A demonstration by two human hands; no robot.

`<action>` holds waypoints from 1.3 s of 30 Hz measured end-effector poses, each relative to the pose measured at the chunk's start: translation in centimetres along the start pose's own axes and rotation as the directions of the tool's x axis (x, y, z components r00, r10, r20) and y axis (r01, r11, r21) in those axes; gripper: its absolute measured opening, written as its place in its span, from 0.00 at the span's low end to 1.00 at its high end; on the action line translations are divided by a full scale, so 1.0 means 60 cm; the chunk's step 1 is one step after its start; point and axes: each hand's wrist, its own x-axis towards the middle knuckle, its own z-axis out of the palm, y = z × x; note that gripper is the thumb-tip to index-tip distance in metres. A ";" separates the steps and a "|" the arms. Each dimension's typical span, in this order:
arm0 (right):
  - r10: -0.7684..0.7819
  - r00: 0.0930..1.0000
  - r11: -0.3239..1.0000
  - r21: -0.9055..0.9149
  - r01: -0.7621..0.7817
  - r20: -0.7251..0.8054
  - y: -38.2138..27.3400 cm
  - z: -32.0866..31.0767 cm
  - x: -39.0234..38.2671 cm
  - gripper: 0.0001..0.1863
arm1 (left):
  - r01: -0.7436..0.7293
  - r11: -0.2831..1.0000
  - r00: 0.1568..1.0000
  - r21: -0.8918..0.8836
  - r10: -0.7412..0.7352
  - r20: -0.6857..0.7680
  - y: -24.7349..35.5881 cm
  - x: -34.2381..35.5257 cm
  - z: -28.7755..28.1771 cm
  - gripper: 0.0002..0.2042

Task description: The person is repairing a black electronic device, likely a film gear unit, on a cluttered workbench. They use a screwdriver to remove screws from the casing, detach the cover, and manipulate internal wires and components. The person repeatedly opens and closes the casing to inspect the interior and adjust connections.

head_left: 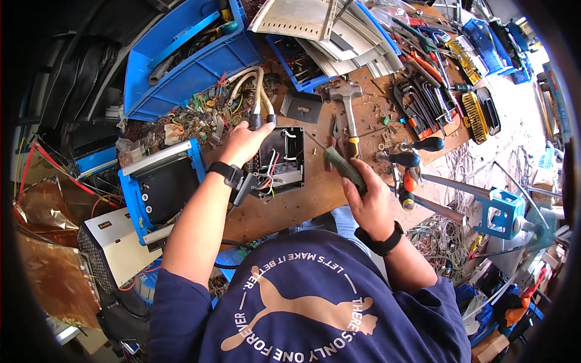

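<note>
My left hand (245, 145) is closed on the black ends of two thick cream cables (260, 85), at the far edge of an open black box (296, 175). White, red and yellow wires (271, 172) lie loose inside that box. In my right hand (369, 196) is a screwdriver (346, 168) with a green handle. Its thin shaft points up and left toward the box's right rim; whether the tip touches anything is hard to see. A flat black plate (302, 107) lies just beyond the box.
A hammer (348, 106) and pliers (336, 130) lie right of the box. Scattered small scrap (200, 115) covers the far left. Around it stand a blue crate (187, 66) and a blue-framed unit (160, 187). Hex keys (423, 103) and a yellow brush (475, 118) lie farther right.
</note>
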 end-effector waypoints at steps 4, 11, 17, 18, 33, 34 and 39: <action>-0.009 0.999 0.997 0.075 0.005 0.045 -0.019 -0.032 -0.010 0.19 | 0.001 0.990 0.995 -0.143 0.013 0.095 -0.032 0.014 -0.009 0.34; 0.034 0.976 0.987 0.146 -0.066 0.217 -0.032 -0.029 0.016 0.17 | 0.130 0.869 0.948 -0.478 0.031 0.316 -0.064 0.052 -0.015 0.27; 0.093 0.968 0.984 0.130 -0.125 0.233 -0.046 -0.002 0.049 0.15 | 0.128 0.927 0.832 -0.353 0.094 0.547 -0.044 0.081 -0.013 0.21; 0.108 0.965 0.982 0.128 -0.141 0.237 -0.044 0.003 0.056 0.16 | 0.134 0.939 0.826 -0.317 0.070 0.559 -0.045 0.086 -0.010 0.23; 0.092 0.958 0.993 0.040 -0.107 0.270 -0.095 0.034 0.138 0.17 | -0.517 0.853 0.701 0.069 0.468 -0.538 -0.015 -0.073 -0.029 0.30; 0.105 0.948 0.995 -0.034 -0.099 0.300 -0.105 0.039 0.147 0.19 | -0.526 0.845 0.709 0.095 0.497 -0.500 -0.026 -0.109 -0.016 0.31; 0.144 0.929 0.986 -0.133 -0.104 0.340 -0.106 0.068 0.172 0.20 | -0.467 0.855 0.817 0.227 0.515 -0.259 -0.090 -0.198 0.051 0.46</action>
